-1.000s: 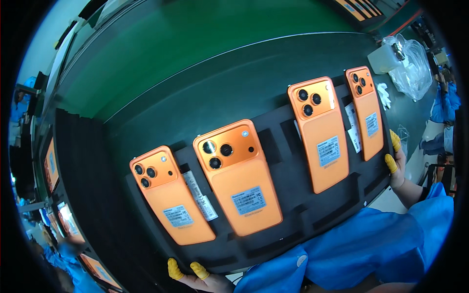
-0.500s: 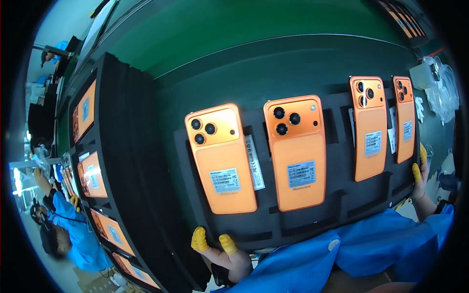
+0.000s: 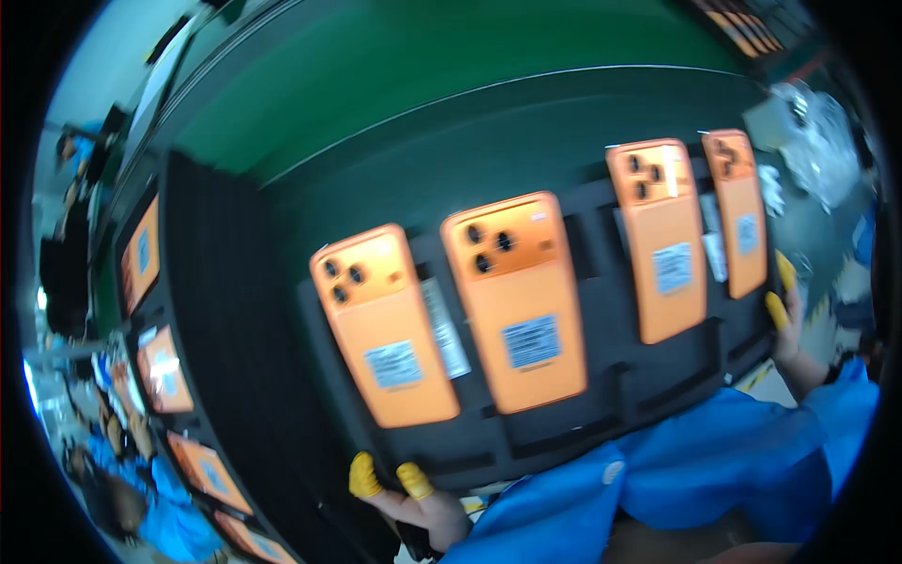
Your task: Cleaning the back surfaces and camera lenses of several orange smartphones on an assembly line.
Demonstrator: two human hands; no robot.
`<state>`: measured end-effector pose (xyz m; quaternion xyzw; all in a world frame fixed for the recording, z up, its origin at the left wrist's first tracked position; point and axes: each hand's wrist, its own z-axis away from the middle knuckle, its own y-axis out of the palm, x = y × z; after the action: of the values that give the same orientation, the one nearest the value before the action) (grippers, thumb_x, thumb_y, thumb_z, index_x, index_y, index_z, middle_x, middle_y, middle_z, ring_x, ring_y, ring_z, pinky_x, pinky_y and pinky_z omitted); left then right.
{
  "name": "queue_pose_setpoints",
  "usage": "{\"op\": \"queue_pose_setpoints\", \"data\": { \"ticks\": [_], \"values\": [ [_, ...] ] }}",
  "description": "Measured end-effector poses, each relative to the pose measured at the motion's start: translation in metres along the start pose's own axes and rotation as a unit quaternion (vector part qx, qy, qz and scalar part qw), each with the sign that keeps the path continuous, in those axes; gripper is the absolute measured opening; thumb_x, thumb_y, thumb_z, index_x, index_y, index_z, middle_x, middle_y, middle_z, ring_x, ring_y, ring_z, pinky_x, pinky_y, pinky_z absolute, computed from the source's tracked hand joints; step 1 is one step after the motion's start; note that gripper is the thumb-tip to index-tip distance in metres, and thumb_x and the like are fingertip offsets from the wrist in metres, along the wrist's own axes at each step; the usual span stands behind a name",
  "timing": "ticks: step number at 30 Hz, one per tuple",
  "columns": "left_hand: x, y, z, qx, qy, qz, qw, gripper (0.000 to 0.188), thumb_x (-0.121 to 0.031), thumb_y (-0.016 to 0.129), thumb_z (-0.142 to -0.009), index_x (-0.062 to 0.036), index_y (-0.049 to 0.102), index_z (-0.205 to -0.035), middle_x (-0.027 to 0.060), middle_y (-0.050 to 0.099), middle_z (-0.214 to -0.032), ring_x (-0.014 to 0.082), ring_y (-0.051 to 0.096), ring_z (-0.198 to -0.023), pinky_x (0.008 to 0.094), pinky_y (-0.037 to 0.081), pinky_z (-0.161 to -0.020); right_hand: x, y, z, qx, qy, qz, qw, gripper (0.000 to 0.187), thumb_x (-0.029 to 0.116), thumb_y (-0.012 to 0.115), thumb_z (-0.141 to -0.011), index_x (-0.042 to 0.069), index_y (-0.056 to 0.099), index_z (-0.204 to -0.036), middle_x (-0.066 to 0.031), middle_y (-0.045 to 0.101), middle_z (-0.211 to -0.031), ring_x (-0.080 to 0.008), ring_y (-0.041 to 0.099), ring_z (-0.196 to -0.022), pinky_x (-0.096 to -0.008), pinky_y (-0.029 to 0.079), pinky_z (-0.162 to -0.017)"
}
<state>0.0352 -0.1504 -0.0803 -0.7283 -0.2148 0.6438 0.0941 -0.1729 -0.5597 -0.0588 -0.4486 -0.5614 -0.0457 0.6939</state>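
Note:
A black compartment tray (image 3: pixel 601 324) lies across the middle, tilted in view. In it is a row of orange phones, backs up: a left one (image 3: pixel 366 324), a second (image 3: pixel 493 315), a third (image 3: pixel 665 227) and a far right one (image 3: pixel 738 199). Each has dark camera lenses and a pale label. White strips show beside some of them. My left hand (image 3: pixel 418 503), with yellow finger cots, grips the near left corner. At the right end my right hand (image 3: pixel 787 310), also in yellow cots, holds the tray's edge. The fingers beneath the tray are hidden.
A tall black stack of trays (image 3: pixel 230 357) stands at left, orange phones in its top. Clear plastic bags (image 3: pixel 817 155) and a white glove (image 3: pixel 770 191) lie at right. More orange phones (image 3: pixel 742 33) sit far right. People in blue (image 3: pixel 155 508) work at left.
The whole view has shifted and blurred, so tray, phones and stack appear further left. Both my hands keep their places on the tray.

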Motion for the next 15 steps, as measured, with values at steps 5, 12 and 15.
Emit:
{"op": "queue_pose_setpoints", "data": {
  "ticks": [5, 12, 15],
  "values": [
    [0.012, -0.004, -0.001, -0.015, 0.025, -0.053, 0.998, 0.044, -0.019, 0.051, -0.086, -0.003, 0.034, -0.123, 0.0152, 0.038, -0.12, 0.0256, 0.041, -0.102, 0.0347, 0.036, -0.087, 0.01, 0.017, -0.014, 0.007, -0.038, -0.008, 0.999, 0.054, 0.028, 0.054, -0.078, -0.003, 0.041, -0.121, -0.0145, 0.039, -0.127, -0.0259, 0.034, -0.118, -0.0351, 0.021, -0.099],
    [0.01, 0.004, -0.006, -0.036, 0.015, -0.011, 0.999, 0.038, -0.013, 0.044, -0.089, 0.0017, 0.034, -0.122, 0.0149, 0.04, -0.118, 0.0205, 0.042, -0.105, 0.0299, 0.038, -0.089, 0.016, 0.018, -0.009, -0.028, -0.09, 0.017, 0.995, 0.045, 0.018, 0.058, -0.077, -0.002, 0.046, -0.116, -0.017, 0.044, -0.12, -0.0296, 0.039, -0.114, -0.0359, 0.027, -0.097],
    [-0.005, 0.01, -0.008, -0.046, 0.01, -0.024, 0.999, 0.036, -0.011, 0.044, -0.088, 0.0028, 0.037, -0.12, 0.0154, 0.041, -0.119, 0.0212, 0.044, -0.104, 0.03, 0.038, -0.089, 0.013, 0.019, -0.011, -0.02, -0.078, -0.004, 0.997, 0.044, 0.013, 0.058, -0.076, -0.002, 0.046, -0.115, -0.0165, 0.043, -0.122, -0.0295, 0.039, -0.114, -0.0355, 0.027, -0.097]
  ]
}}
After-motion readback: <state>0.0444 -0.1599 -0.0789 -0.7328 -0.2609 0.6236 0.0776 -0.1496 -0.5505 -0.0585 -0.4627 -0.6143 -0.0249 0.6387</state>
